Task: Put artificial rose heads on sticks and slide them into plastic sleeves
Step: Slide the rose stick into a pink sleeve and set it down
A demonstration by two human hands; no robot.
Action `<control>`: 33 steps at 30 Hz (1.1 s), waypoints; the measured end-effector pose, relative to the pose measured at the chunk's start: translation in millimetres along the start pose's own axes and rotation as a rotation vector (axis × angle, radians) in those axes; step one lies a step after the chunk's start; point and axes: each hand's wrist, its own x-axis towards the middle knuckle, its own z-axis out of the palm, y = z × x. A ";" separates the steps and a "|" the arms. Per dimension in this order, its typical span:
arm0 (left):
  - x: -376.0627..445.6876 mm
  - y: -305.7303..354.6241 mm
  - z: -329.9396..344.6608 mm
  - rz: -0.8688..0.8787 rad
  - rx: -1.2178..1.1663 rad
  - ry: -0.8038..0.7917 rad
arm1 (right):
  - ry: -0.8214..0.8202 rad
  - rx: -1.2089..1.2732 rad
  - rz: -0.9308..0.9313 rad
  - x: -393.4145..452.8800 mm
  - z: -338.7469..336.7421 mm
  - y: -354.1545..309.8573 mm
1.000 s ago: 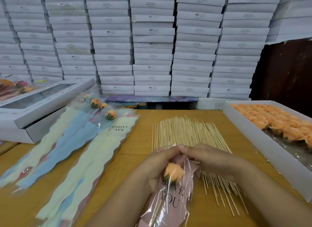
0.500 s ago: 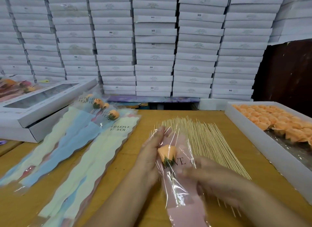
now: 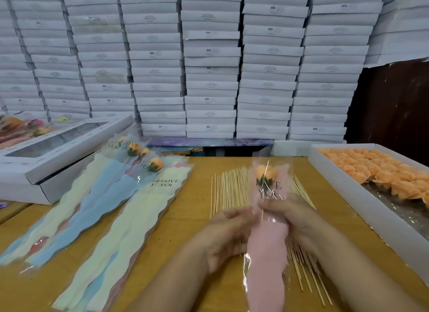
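Your left hand (image 3: 226,236) and right hand (image 3: 293,221) pinch the pink sleeve (image 3: 267,249) below the rose head (image 3: 265,172); squeezing may crush it.

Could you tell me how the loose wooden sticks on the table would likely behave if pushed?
The wooden sticks look thin and round, so they would probably roll and scatter across the smooth table. Lying loose in a fan, they likely shift singly and seem light.
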 end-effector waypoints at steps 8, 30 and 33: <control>4.7 -8.8 0.2 -0.021 0.158 -0.031 | -0.013 0.165 0.028 -2.9 -2.8 19.8; -1.5 -4.9 7.5 -0.017 0.294 -0.065 | -0.001 0.188 -0.099 -8.1 -10.5 15.1; -0.7 -3.6 7.4 0.019 0.263 -0.037 | -0.049 0.121 -0.064 -8.8 -9.2 17.5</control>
